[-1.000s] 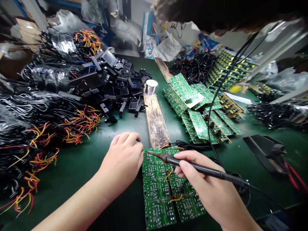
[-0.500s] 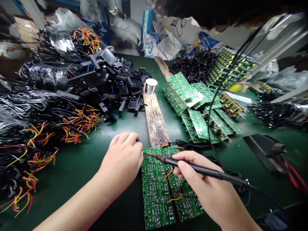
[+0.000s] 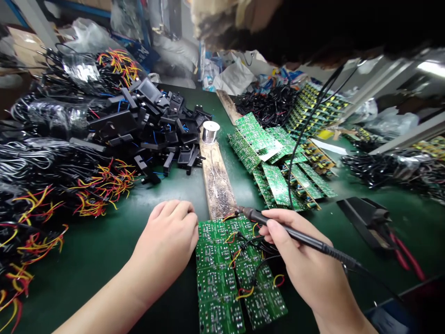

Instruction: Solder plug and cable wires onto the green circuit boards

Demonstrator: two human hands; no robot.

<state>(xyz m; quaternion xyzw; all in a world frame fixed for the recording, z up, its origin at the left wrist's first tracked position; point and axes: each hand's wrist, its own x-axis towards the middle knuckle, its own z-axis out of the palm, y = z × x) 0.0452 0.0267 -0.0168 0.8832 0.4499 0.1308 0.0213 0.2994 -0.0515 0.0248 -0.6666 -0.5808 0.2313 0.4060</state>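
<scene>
In my right hand is a soldering iron, gripped like a pen. Its tip points left, over the near end of a scorched wooden strip. My left hand is closed at the upper left edge of a green circuit board panel; whatever its curled fingers pinch is hidden. A second board panel lies close on the right, with red and yellow wire ends and black cables across it. On the strip stand a spool of solder wire and loose strands of solder.
Black plastic housings are heaped at the back left, beside bundled cables with red and yellow ends. More circuit boards are piled back right. Red-handled pliers lie at the right; the iron's black cord trails right.
The soldering iron's tip has moved up and right, away from my left fingers, to the wooden strip's near end. My left hand stays closed by the panel. The view has shifted slightly.
</scene>
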